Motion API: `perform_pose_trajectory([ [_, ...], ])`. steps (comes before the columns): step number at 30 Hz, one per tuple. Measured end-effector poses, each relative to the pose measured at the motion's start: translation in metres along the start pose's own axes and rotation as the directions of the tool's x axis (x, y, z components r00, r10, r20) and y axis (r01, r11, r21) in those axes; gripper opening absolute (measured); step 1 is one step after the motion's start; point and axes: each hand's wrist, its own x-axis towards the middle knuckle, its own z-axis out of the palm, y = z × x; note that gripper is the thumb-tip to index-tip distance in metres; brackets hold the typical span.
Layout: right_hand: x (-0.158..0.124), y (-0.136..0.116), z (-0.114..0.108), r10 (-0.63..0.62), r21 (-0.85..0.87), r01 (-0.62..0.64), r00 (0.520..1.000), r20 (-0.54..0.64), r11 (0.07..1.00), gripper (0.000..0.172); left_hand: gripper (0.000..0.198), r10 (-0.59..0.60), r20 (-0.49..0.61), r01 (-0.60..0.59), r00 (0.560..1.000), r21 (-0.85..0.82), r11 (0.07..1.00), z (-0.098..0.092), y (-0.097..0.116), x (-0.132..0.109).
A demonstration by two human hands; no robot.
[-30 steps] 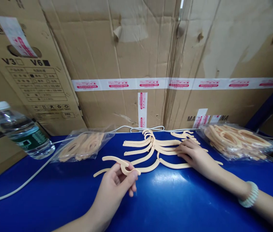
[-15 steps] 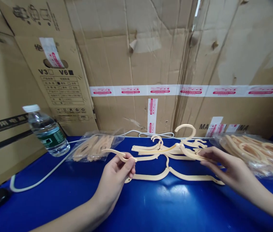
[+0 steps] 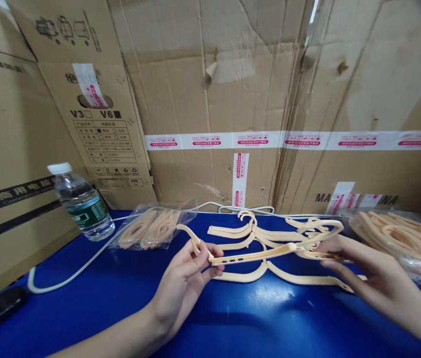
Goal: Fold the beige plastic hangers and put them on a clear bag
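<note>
My left hand [image 3: 195, 268] is closed around a small cream curved plastic piece [image 3: 188, 231], pinched between thumb and fingers. Its lower end meets the left arm tip of a cream folding hanger [image 3: 253, 256]; whether the two are joined I cannot tell. My right hand [image 3: 360, 268] grips the hanger's other arm, with the hook tilted over to the right. Behind and below lie more cream hangers [image 3: 246, 273] on the blue table [image 3: 233, 323], arms spread and partly overlapping. Fingers hide part of both held pieces.
Bagged hanger parts [image 3: 153, 228] lie at left, with another plastic bag of them [image 3: 393, 238] at right. A water bottle [image 3: 83, 206], a white cable [image 3: 83, 271] and a black object [image 3: 0, 307] are on the left. Cardboard [image 3: 210, 99] walls the back.
The hanger in my right hand has tipped, its hook swinging down to the right. Its left arm has come toward me to meet the piece in my left hand. The view has shifted slightly.
</note>
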Motion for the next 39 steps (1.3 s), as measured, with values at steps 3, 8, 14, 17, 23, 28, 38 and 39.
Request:
perform_pose_trajectory([
  [3, 0.000, 0.000, 0.000, 0.002, -0.014, -0.002, 1.000, 0.013, 1.000, 0.009, 0.013, -0.007, 0.027, 0.007, 1.000, -0.016, 1.000, 0.000, 0.001, 0.000],
  [8, -0.002, 0.001, 0.001, 0.012, -0.043, -0.013, 1.000, -0.009, 0.999, 0.011, 0.011, -0.007, 0.018, 0.007, 1.000, 0.002, 1.000, 0.001, 0.001, 0.000],
  [14, -0.006, 0.004, 0.002, 0.020, -0.019, -0.019, 1.000, 0.018, 1.000, 0.010, 0.013, -0.008, 0.014, 0.008, 1.000, 0.021, 1.000, 0.001, 0.002, 0.000],
  [17, -0.004, -0.002, 0.001, -0.009, -0.041, 0.008, 1.000, -0.011, 0.999, 0.010, 0.015, -0.018, -0.001, 0.018, 1.000, 0.062, 0.998, 0.002, 0.002, 0.000],
  [23, 0.002, -0.020, -0.002, -0.185, -0.155, 0.173, 0.980, -0.071, 0.973, 0.015, 0.030, -0.004, -0.095, 0.017, 0.995, 0.134, 0.991, 0.000, -0.002, 0.001],
  [28, -0.003, -0.021, 0.001, -0.228, -0.195, 0.221, 0.973, -0.014, 0.956, 0.023, 0.038, 0.042, -0.139, -0.019, 0.989, 0.160, 0.987, -0.004, -0.005, 0.004],
  [38, -0.003, -0.033, 0.001, -0.196, -0.119, 0.196, 0.981, 0.019, 0.973, 0.023, 0.037, 0.113, -0.241, -0.079, 0.964, 0.147, 0.986, -0.004, -0.006, 0.007],
  [39, -0.003, -0.034, 0.001, -0.180, -0.117, 0.180, 0.984, 0.014, 0.977, 0.022, 0.039, 0.112, -0.266, -0.076, 0.957, 0.140, 0.987, -0.004, -0.006, 0.007],
])
